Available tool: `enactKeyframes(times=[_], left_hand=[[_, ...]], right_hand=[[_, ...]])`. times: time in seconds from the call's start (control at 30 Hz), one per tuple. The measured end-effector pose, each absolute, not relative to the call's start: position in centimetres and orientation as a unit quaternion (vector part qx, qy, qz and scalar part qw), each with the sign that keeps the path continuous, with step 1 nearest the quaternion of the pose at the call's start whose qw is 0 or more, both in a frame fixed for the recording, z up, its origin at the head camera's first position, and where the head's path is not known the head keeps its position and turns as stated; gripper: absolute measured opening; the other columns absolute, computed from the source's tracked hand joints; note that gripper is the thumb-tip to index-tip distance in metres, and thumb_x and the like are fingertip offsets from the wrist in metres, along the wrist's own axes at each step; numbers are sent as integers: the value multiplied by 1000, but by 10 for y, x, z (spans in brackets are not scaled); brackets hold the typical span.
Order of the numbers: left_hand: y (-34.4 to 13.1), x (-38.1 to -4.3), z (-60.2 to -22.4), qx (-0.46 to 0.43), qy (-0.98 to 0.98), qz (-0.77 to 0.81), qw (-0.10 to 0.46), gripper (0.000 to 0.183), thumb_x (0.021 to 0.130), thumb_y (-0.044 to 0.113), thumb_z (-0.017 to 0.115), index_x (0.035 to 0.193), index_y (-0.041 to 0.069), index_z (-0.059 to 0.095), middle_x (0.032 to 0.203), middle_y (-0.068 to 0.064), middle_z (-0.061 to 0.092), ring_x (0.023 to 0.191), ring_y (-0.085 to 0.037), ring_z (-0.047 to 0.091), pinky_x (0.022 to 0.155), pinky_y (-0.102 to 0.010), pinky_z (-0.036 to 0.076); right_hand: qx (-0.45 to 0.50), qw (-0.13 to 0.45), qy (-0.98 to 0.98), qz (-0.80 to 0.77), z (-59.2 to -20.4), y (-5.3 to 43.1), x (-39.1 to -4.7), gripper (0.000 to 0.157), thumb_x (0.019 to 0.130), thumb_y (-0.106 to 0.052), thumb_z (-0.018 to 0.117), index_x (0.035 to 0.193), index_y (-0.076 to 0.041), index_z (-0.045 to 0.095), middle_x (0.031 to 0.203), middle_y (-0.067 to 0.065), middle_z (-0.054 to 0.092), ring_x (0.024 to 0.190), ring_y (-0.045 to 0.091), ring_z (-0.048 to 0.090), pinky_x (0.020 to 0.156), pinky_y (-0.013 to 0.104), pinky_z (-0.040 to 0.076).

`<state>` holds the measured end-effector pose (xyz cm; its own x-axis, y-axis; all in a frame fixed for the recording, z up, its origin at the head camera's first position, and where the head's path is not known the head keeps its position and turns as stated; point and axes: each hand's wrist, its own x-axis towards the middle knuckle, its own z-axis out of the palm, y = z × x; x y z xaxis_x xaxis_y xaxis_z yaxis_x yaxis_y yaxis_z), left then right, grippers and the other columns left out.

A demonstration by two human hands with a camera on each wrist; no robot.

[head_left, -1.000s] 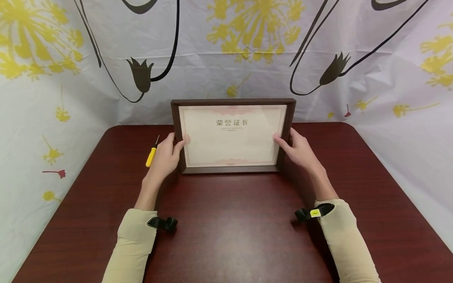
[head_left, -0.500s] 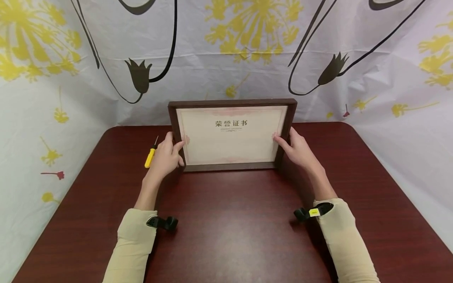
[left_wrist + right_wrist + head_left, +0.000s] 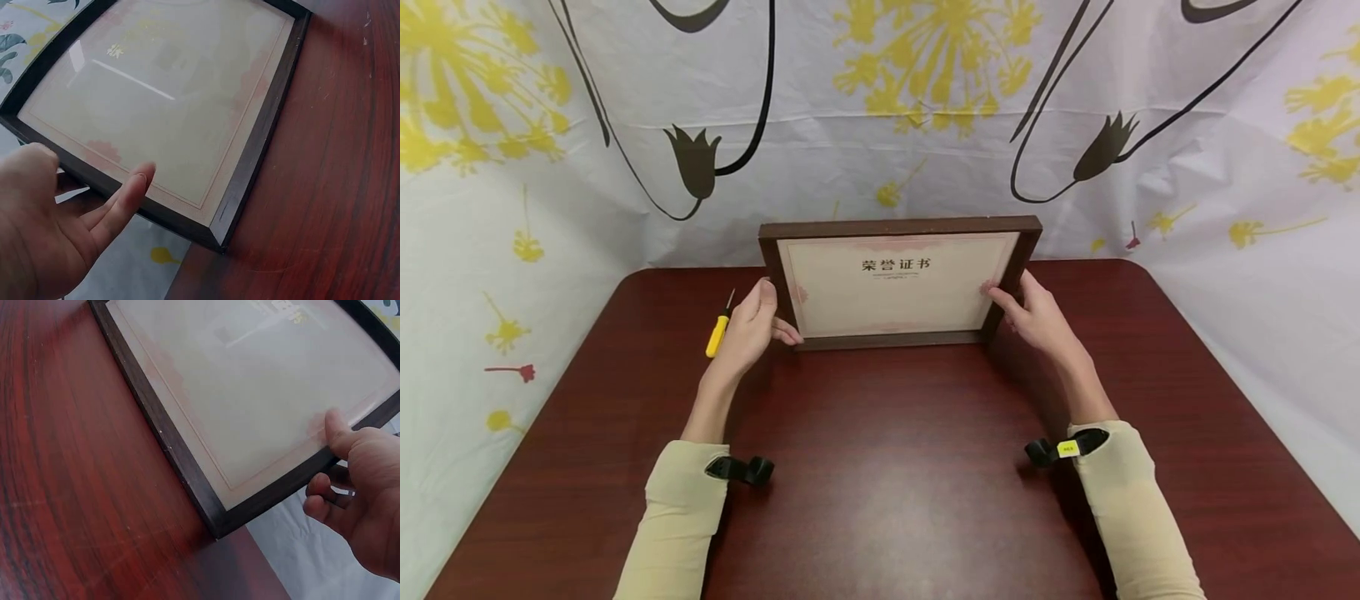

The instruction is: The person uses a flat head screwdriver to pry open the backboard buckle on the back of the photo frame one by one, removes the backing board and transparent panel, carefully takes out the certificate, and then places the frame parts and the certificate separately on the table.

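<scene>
A dark brown picture frame (image 3: 900, 226) stands near the back of the table, leaning forward at its top. Behind its glass lies a cream certificate (image 3: 895, 300) with pink ornaments and Chinese characters. My right hand (image 3: 1045, 321) grips the right side, thumb on the front and fingers curled behind, as the right wrist view shows. At the left side is my left hand (image 3: 752, 325), fairly straight fingers reaching to the lower left corner. In the left wrist view one fingertip (image 3: 145, 175) overlaps the frame's front edge, while other fingers are partly hidden under it.
A screwdriver (image 3: 717, 336) with a yellow handle lies on the table just left of my left hand. The reddish-brown wooden table (image 3: 880, 483) has rounded back corners. White cloth (image 3: 880, 167) with yellow and black flower prints hangs behind and at both sides.
The picture frame's top has tipped forward and its lower edge has moved back, shifting slightly right. My left thumb has left the front, and its fingers have spread toward the lower corner.
</scene>
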<state>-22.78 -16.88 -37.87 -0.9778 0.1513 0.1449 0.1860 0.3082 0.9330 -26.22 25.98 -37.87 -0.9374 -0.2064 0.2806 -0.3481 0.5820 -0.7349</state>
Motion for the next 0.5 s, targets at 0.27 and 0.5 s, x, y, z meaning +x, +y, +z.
enactKeyframes(times=[0.27, 0.5], left_hand=[[-164, -226, -379, -71, -796, -600, 33, 80, 106, 59, 20, 160, 1, 14, 75, -22, 71, 71, -39, 70, 78, -28, 56], [-163, -222, -379, -59, -795, -604, 20, 77, 106, 58, 20, 161, 4, 8, 74, -21, 71, 70, -36, 71, 75, -32, 57]], right_hand=[[198, 36, -837, 508, -373, 269, -255, 31, 111, -20, 37, 117, 9, 47, 72, 26, 57, 61, 32, 57, 63, 31, 50], [221, 3, -784, 580, -384, 277, -255, 48, 108, -37, 31, 134, -4, 52, 117, -3, 68, 70, 25, 56, 67, 33, 52]])
